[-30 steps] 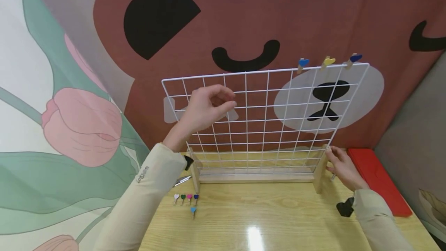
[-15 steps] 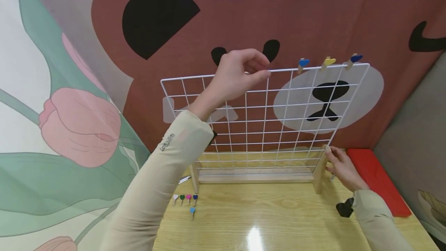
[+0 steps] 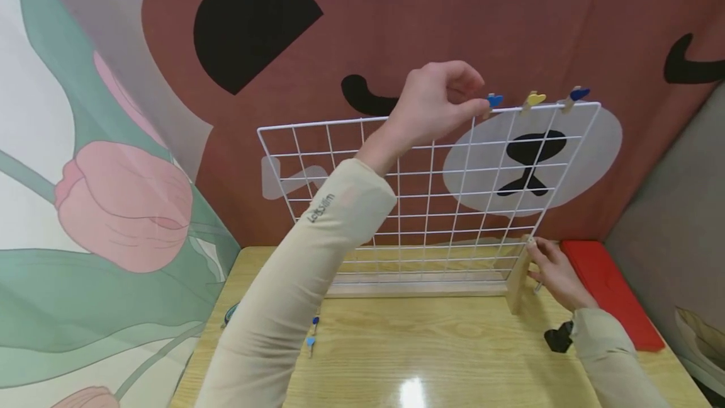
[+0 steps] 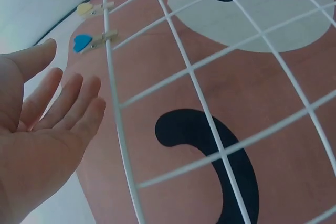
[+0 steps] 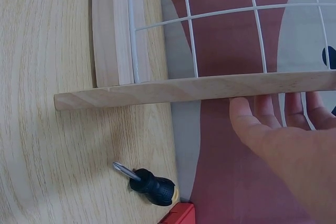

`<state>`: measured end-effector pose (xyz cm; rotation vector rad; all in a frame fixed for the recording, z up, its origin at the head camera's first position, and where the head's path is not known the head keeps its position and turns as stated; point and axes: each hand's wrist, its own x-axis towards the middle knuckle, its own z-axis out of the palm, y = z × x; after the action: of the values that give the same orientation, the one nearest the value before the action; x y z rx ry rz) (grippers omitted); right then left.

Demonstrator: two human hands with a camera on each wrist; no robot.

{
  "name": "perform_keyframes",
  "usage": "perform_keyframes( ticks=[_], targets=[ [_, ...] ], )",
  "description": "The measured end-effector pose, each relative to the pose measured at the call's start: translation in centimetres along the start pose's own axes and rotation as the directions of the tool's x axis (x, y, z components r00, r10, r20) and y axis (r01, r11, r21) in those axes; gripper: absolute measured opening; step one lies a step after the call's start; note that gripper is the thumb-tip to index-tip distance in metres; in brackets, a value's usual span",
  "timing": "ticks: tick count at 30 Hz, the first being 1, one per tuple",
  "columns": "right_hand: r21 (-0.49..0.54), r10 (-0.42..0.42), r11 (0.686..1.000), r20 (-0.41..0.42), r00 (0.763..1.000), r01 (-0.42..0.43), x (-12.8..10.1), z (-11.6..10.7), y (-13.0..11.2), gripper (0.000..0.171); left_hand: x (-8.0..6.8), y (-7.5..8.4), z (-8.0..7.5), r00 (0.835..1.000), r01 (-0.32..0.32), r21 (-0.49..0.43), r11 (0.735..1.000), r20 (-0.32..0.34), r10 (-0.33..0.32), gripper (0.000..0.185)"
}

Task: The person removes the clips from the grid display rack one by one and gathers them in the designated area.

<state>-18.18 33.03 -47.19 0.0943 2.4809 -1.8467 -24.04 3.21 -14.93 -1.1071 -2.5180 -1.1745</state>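
Observation:
A white wire grid panel stands upright in a wooden stand. Clipped along its top bar at the right are a blue heart clothespin, a yellow heart clothespin and a dark blue one. My left hand hovers at the top bar, fingers loosely bent and holding nothing. In the left wrist view its fingers are apart from the blue heart clothespin. My right hand is at the stand's right wooden post; the right wrist view shows its fingertips touching the post's outer side.
Beyond the right post lies a black-handled screwdriver. A red case lies at the right. On the table at the left are a dark blue clothespin and a light blue one; my left sleeve covers others nearby.
My left hand has moved right and up, from in front of the grid's left part to the blue clothespin on the top bar. My right hand stays at the post.

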Motion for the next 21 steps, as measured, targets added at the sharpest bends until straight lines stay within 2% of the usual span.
perform_keyframes(
  ticks=[6,9,11,16,21],
  targets=[
    [0.0,0.002,1.0,0.001,1.0,-0.002,-0.2,0.0,-0.3,0.071,1.1,0.3,1.2,0.996,0.028,0.085,0.996,0.083,-0.035,0.038],
    [0.001,0.004,1.0,-0.002,1.0,-0.004,-0.2,0.0,-0.4,0.072,1.7,0.4,1.6,0.989,0.029,0.101,0.995,0.142,-0.043,0.037],
    [0.003,0.004,1.0,-0.008,1.0,-0.004,-0.3,0.1,-0.4,0.072,2.0,0.5,1.8,0.986,0.028,0.116,0.993,0.16,-0.046,0.034],
    [0.005,-0.001,1.0,-0.012,1.0,0.001,-0.4,0.2,-0.4,0.071,2.3,0.5,2.0,0.989,0.046,0.126,0.991,0.136,-0.063,0.026],
    [-0.008,-0.004,1.0,-0.008,1.0,0.004,-0.5,0.2,-0.4,0.07,2.1,0.4,1.9,0.994,0.042,0.089,0.995,0.095,-0.05,0.022]
  ],
)
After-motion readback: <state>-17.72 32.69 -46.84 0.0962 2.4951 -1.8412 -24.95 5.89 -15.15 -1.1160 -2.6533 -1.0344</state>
